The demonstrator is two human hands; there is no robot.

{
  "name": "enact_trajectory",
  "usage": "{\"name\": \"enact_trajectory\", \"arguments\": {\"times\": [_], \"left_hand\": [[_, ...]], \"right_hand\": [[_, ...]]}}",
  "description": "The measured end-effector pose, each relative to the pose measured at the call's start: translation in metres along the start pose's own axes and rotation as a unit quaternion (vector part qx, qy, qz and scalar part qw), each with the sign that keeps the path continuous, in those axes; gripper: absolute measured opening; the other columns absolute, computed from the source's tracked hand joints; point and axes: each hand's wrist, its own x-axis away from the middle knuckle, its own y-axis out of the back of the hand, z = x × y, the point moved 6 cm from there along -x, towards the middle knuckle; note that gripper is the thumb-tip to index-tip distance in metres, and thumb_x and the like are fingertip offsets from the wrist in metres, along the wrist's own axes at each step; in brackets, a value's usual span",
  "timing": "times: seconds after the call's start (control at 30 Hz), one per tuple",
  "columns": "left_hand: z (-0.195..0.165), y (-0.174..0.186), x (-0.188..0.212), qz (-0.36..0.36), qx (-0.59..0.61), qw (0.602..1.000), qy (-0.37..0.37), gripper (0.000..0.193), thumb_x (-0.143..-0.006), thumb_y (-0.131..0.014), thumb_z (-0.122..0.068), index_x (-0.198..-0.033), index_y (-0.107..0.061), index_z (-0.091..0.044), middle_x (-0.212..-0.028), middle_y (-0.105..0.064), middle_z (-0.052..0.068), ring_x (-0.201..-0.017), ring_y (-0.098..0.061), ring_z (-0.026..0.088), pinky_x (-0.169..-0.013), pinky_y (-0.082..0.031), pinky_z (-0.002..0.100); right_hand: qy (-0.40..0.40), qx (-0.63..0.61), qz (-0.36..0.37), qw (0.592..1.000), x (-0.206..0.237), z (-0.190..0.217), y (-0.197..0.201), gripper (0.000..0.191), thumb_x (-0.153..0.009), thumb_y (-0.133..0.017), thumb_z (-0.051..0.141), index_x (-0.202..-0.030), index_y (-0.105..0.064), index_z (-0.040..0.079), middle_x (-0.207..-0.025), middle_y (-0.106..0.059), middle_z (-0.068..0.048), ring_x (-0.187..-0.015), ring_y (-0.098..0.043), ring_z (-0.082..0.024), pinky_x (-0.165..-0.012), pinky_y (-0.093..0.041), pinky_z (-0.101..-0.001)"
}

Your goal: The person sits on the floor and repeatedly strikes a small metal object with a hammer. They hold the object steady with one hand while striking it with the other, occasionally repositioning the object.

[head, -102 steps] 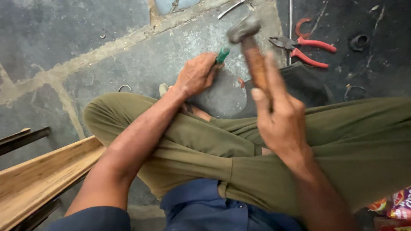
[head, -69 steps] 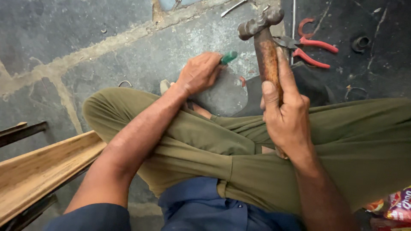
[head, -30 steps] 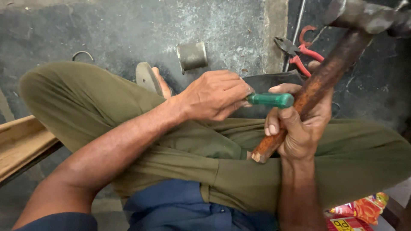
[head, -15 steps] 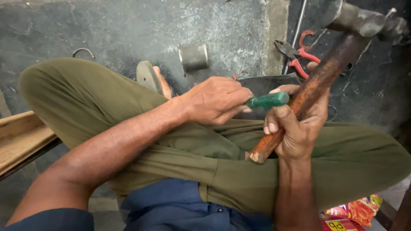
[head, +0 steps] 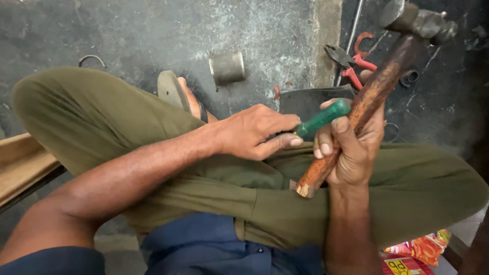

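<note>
At the far left a wooden plank [head: 23, 163] lies on the floor beside my folded knee, as it did half a second ago. Across my lap, my left hand [head: 252, 133] has its grip pinched around the near end of a green-handled tool [head: 323, 116], thumb and fingertips pressed on the dark shank just below the green handle; I cannot tell what kind of tip it has, since my hand hides it. The tool sits slightly higher and closer to my right hand than it did a moment back, its green end now touching my right thumb.

Beyond my knee, a short metal cylinder [head: 227, 67] stands on the stone floor [head: 127, 30], in the same spot as before.

My right hand [head: 351, 147] has its grip wrapped tight around the wooden handle of a hammer [head: 369, 99], held tilted, the steel head up at the top right and the butt end down over my thigh. Its pose is almost unchanged. Behind the handle, red-handled pliers [head: 356, 61] lie on a dark mat [head: 310, 102].
</note>
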Motion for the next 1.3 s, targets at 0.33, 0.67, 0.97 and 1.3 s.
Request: {"name": "enact_trajectory", "arguments": {"times": [0.33,0.67,0.97,1.3], "left_hand": [[-0.004,0.003,0.0,-0.013,0.005,1.0,-0.009,0.016,-0.107,-0.063,-0.02,-0.11,-0.059,-0.005,-0.082,-0.063,0.017,-0.077,-0.065,0.04,-0.065,-0.048,0.047],[-0.003,0.008,-0.001,-0.035,-0.037,0.999,-0.008,0.015,-0.102,-0.069,-0.019,-0.106,-0.064,-0.005,-0.08,-0.063,0.015,-0.073,-0.066,0.036,-0.063,-0.049,0.044],[0.0,0.014,0.001,-0.073,-0.084,0.993,-0.035,0.022,-0.095,-0.076,-0.016,-0.111,-0.069,-0.003,-0.088,-0.07,0.013,-0.075,-0.069,0.031,-0.066,-0.053,0.041],[-0.003,0.02,0.001,-0.102,-0.114,0.987,-0.057,0.027,-0.096,-0.076,-0.016,-0.121,-0.068,-0.007,-0.1,-0.073,0.009,-0.087,-0.073,0.028,-0.074,-0.059,0.037]], "right_hand": [[-0.003,-0.004,0.01,1.0,0.001,-0.001,0.001,0.071,-0.108,-0.07,0.003,-0.162,-0.025,0.008,-0.113,-0.069,-0.019,-0.059,-0.059,-0.013,-0.051,-0.05,-0.0264],[-0.009,-0.006,0.009,1.0,0.0,0.0,-0.001,0.071,-0.108,-0.068,0.003,-0.163,-0.023,0.008,-0.116,-0.07,-0.021,-0.059,-0.06,-0.013,-0.05,-0.051,-0.0263],[-0.015,-0.019,0.02,1.0,0.0,0.001,-0.002,0.074,-0.107,-0.068,0.003,-0.164,-0.021,0.006,-0.117,-0.069,-0.024,-0.058,-0.06,-0.014,-0.049,-0.051,-0.0263],[-0.018,-0.035,0.03,0.999,0.001,0.001,-0.001,0.078,-0.107,-0.07,0.005,-0.165,-0.018,0.007,-0.12,-0.068,-0.024,-0.057,-0.06,-0.014,-0.049,-0.051,-0.0263]]}}
